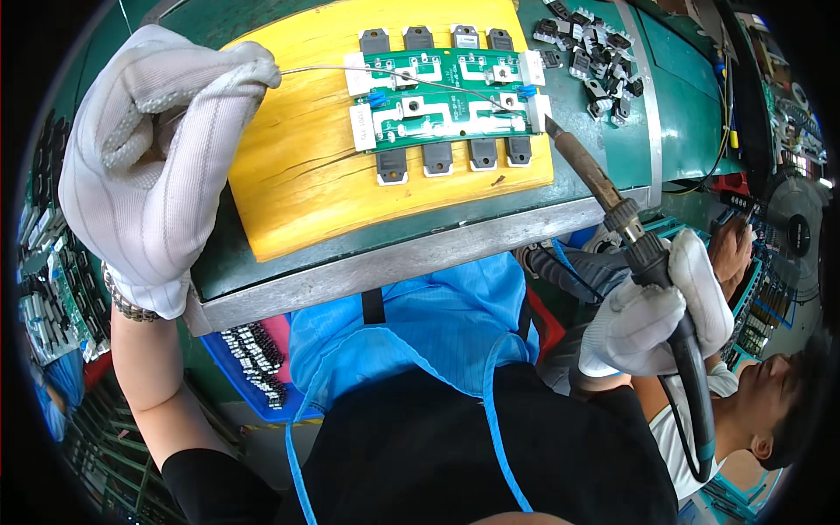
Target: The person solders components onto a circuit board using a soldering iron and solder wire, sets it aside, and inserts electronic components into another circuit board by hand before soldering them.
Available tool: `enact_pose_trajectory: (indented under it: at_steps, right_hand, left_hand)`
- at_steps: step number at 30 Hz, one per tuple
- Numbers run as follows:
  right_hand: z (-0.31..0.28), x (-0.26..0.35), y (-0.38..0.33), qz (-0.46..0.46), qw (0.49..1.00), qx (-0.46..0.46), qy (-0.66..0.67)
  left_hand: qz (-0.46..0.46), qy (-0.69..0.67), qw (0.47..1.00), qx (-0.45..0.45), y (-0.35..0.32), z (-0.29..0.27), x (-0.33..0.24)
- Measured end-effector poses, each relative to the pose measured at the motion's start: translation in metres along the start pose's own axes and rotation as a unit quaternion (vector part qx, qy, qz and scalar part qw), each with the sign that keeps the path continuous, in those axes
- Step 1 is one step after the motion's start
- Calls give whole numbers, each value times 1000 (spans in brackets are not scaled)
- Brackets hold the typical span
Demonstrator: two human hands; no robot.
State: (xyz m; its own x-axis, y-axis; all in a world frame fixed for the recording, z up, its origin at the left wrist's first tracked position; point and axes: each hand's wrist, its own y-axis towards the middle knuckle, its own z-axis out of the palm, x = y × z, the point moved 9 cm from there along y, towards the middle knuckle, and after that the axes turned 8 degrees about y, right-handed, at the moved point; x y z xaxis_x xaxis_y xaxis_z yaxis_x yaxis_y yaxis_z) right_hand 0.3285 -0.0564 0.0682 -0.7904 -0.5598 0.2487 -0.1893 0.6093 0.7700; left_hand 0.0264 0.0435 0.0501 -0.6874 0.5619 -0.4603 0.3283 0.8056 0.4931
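Note:
My white-gloved left hand pinches a thin solder wire that stretches right across a green circuit board. In my gloved right hand is a soldering iron, gripped by its black handle. The iron's tip points up and left at the board's right edge, close to a white end block. Whether tip and wire touch the board I cannot tell. Black flat components stick out along the board's upper and lower sides. Under it lies a yellow slab with a crack.
Loose black components lie piled on the green bench right of the slab. A metal edge runs along the bench front. Below it is a blue tray of small parts. A co-worker sits at the right; a fan stands beyond.

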Motion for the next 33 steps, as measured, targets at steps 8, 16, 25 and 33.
enact_pose_trajectory:
  at_steps: [8,16,25,33]
  right_hand:
    - [26,15,3,83,992,40,83]
    - [25,12,2,78,989,12,124]
    - [25,6,5,45,980,-44,188]
    - [8,3,5,63,982,-60,170]
  left_hand:
    - [43,-22,999,-5,3,7,-2]
    - [54,-23,998,2,4,9,-5]
    - [71,-25,997,0,5,13,-9]
    - [56,-22,998,-31,3,4,-4]
